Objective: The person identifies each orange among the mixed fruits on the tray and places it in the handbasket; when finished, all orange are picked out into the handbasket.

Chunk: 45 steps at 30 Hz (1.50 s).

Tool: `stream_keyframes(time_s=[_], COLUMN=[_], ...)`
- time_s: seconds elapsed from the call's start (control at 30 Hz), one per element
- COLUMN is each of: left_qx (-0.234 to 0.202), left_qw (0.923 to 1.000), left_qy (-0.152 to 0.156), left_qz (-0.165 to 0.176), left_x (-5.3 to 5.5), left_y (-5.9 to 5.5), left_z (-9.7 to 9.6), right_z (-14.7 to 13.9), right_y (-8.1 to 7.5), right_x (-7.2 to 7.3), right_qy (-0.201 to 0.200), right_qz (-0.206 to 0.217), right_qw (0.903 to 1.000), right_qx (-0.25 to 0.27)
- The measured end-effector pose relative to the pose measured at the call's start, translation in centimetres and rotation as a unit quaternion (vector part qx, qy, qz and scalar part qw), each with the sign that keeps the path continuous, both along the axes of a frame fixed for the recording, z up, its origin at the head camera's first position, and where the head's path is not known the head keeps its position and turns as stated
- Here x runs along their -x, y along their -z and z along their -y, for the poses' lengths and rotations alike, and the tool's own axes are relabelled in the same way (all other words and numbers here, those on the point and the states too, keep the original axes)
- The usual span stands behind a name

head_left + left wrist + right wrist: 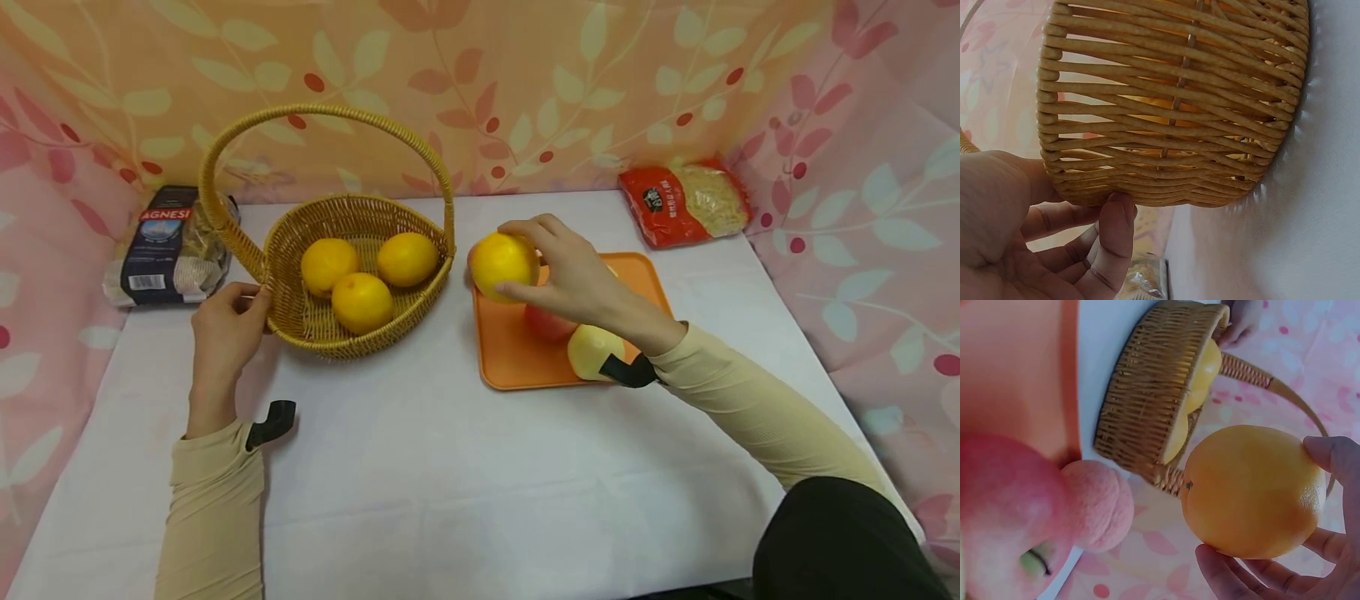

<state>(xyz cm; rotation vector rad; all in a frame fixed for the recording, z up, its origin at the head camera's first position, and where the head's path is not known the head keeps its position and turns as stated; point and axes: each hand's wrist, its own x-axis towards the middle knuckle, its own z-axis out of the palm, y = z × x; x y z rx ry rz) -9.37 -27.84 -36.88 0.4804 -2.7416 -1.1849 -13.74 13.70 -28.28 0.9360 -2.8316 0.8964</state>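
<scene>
My left hand pinches the left rim of a woven wicker basket, thumb and fingers on the weave in the left wrist view. Three oranges lie in the basket, under its tall arched handle. My right hand grips another orange between thumb and fingers, held up over the left part of an orange tray. Below that hand, a red apple and a pale yellow fruit rest on the tray. The right wrist view shows a pink peach beside the apple; the hand hides part of the tray.
A bag of Agnesi pasta stands at the back left, close to the basket. At the back right lies a red packet with pale contents. Floral cloth walls in the white table at the back and sides.
</scene>
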Motion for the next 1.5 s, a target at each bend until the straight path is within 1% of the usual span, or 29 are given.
stream_keyframes(time_s=[0.13,0.3,0.47,0.63,0.83,1.03,1.2,1.5], left_qx=[-0.001,-0.004,-0.003,0.002,0.000,-0.005,-0.003,0.006], left_qw=[1.0000,1.0000,1.0000,1.0000,1.0000,0.9999,0.9999,0.9999], left_qy=[-0.002,-0.002,-0.005,-0.007,-0.006,-0.011,-0.014,-0.009], left_qz=[-0.002,-0.003,0.001,0.004,0.007,0.007,0.003,-0.001], left_x=[0.0,0.1,0.1,0.2,0.1,-0.1,-0.1,0.2], left_y=[0.1,0.1,0.0,0.1,0.1,0.1,0.1,0.2], left_z=[0.0,0.0,-0.1,-0.1,-0.1,-0.1,-0.1,-0.1], right_z=[1.4,3.2,4.8,6.2,8.1,9.8,10.7,12.0], right_y=[0.3,0.5,0.5,0.6,0.9,0.9,1.1,1.7], right_x=[0.2,0.4,0.6,0.8,1.5,2.2,2.5,3.2], right_qy=[-0.020,-0.044,-0.053,-0.063,-0.064,-0.072,-0.074,-0.062], right_qz=[-0.017,-0.016,-0.010,-0.021,-0.024,-0.015,-0.010,0.004], right_qw=[0.9996,0.9989,0.9985,0.9976,0.9967,0.9947,0.9931,0.9906], right_qx=[-0.004,-0.008,-0.008,-0.016,-0.043,-0.072,-0.091,-0.121])
